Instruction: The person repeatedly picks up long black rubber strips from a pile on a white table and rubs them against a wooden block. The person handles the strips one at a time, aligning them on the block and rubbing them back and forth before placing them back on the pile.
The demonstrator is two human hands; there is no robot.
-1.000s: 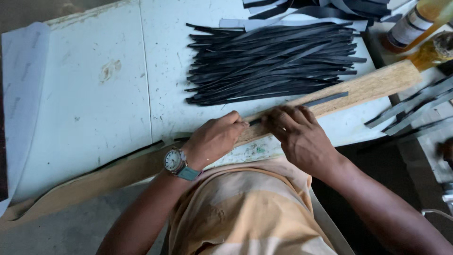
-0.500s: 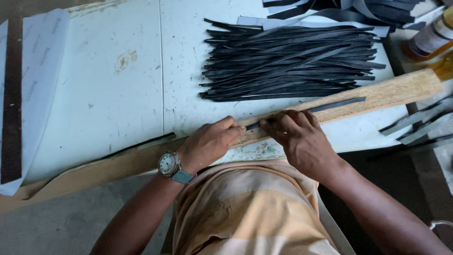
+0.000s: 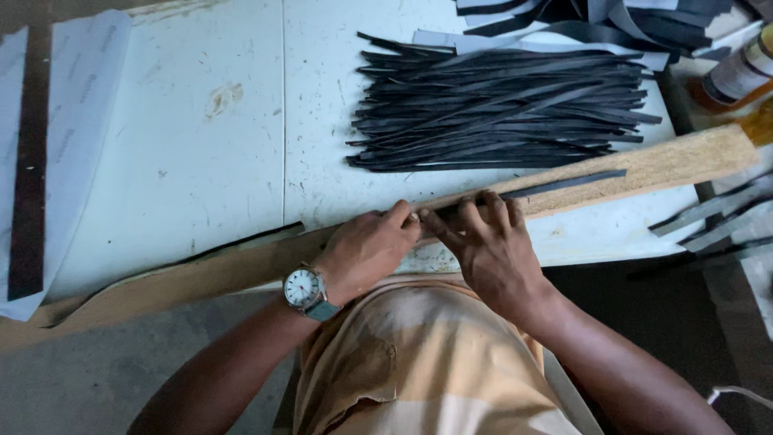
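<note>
Both hands down on 1 long wooden board (image 3: 692, 159) lying diagonally across white surface (image 3: 201, 161). L hand (image 3: 366, 250) w/ fingers curled, pressing board near end of 1 dark strip (image 3: 564, 184) that lies along board top. R hand (image 3: 483, 242) fingers bent, tips pinching strip's near end. 1 wristwatch (image 3: 306, 288) on L wrist. 1 big pile of dark strips (image 3: 499, 113) beyond board, too many to count. 1 bottle (image 3: 737, 76) far right.
</note>
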